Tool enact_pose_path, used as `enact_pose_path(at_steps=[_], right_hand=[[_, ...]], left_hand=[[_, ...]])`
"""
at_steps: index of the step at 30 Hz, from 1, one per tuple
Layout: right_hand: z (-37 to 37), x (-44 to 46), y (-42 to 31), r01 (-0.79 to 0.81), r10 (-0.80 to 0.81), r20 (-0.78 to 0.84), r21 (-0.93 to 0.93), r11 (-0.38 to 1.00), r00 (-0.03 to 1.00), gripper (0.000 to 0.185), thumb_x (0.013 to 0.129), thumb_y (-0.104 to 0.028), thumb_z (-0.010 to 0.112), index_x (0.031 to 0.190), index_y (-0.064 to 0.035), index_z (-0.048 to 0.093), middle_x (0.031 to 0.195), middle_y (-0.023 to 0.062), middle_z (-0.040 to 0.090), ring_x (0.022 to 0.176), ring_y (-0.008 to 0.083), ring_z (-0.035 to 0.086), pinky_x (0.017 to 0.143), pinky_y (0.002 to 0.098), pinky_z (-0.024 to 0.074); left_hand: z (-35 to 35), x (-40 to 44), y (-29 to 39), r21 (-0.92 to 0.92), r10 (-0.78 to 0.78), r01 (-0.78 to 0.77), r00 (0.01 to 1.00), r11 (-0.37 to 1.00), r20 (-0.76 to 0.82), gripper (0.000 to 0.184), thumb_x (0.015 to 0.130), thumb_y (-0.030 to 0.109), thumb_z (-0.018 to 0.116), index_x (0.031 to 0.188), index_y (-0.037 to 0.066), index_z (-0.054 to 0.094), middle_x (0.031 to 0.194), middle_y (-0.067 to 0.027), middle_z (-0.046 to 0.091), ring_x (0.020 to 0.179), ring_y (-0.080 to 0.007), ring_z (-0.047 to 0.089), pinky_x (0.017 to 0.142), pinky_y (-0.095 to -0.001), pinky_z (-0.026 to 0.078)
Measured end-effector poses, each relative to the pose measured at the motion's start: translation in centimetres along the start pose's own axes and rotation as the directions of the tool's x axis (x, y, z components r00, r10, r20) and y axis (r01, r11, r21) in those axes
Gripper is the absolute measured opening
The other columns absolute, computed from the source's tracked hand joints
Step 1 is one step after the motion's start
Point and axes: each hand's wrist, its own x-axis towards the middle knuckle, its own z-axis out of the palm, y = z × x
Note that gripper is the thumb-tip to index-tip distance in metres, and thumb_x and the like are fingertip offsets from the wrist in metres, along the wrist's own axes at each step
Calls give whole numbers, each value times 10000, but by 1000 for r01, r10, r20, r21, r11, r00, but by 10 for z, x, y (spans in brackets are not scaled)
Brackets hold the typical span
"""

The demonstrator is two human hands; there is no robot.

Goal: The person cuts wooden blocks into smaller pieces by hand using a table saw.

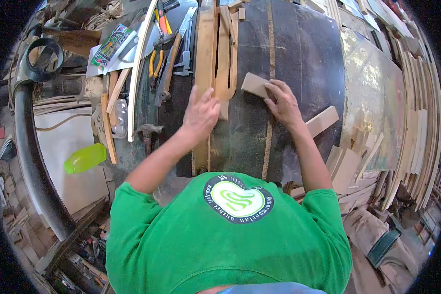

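Observation:
My right hand (284, 105) is closed on one end of a pale rectangular wood block (255, 84), with the thumb on the near side and fingers over the far side. The block sits tilted over the dark worktop (299, 59). My left hand (201, 115) is over the long wooden board (204, 54), its fingers stretched forward and apart. Just right of those fingers, a small pale wood piece (224, 110) lies at the near end of a slotted wooden strip (222, 59). Whether my left fingertips press on the board I cannot tell.
Left of the boards lie a claw hammer (148, 131), another hammer (170, 68), yellow-handled pliers (156, 63) and a caliper (185, 61). A green plastic bottle (85, 158) lies farther left. Wood blocks (322, 120) and stacked strips (416, 117) are to the right.

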Motion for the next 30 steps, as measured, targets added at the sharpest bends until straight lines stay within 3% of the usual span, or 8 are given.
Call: enact_pose_path(at_steps=[3,11,15,19,21,23,25,30], right_hand=[[17,-1,-22,197,-199,-36,-60,979,979,549,770,-78,833,1291,-101,661,1364,133,627,1279,367,586,1085,452,498],[72,12,-53,243,-236,-101,63,968,967,497,832,-54,794,1303,-74,638,1423,188,586,1339,394,547,1115,463,487],[58,0,-62,114,-108,-94,71,991,990,449,833,-79,801,1259,-71,657,1412,214,586,1308,407,568,1109,464,492],[68,-3,-39,114,-114,-82,-3,993,990,489,815,-79,822,1275,-96,660,1425,224,578,1269,418,598,1079,460,522],[70,-2,-39,145,-144,-87,10,989,986,491,816,-78,821,1279,-104,662,1424,227,579,1259,418,605,1064,461,532],[68,-1,-40,144,-143,-95,-3,990,985,452,822,-91,817,1255,-103,687,1398,219,603,1250,404,613,1051,460,539],[64,1,-41,151,-151,-84,-12,988,985,437,820,-93,816,1242,-102,700,1380,211,616,1243,397,618,1047,454,540],[60,20,-32,181,-184,-71,-40,983,980,412,809,-91,819,1211,-97,728,1344,193,641,1223,381,630,1043,439,541]], left_hand=[[0,-33,23,-34,-14,14,1000,999,-10,340,766,185,816,1070,88,697,1229,-53,673,1419,-304,485,1227,-647,240],[-9,-38,6,-386,-183,114,972,915,-148,298,808,207,815,1061,122,683,1161,-59,663,1276,-286,585,1201,-605,300],[-9,-24,-12,-370,-245,157,948,916,-204,250,814,181,806,1020,125,675,1064,-45,662,1145,-272,636,1169,-579,356],[-3,-4,-22,-319,-229,151,948,936,-223,288,813,214,812,1046,111,679,1152,-58,648,1245,-281,598,1172,-573,348],[-1,7,-23,-138,-96,58,952,989,-290,376,781,237,841,1096,109,680,1227,-47,641,1329,-293,557,1189,-592,315],[0,17,-21,-128,-70,39,965,991,-251,297,820,200,781,1086,90,704,1262,-52,650,1375,-306,536,1199,-618,282],[2,28,-19,62,-67,70,997,996,-46,393,781,228,831,1136,102,719,1355,-36,639,1468,-300,438,1212,-630,267],[4,48,-28,73,-70,72,997,995,-24,345,790,221,820,1097,90,735,1275,-22,676,1452,-302,467,1211,-643,260]])
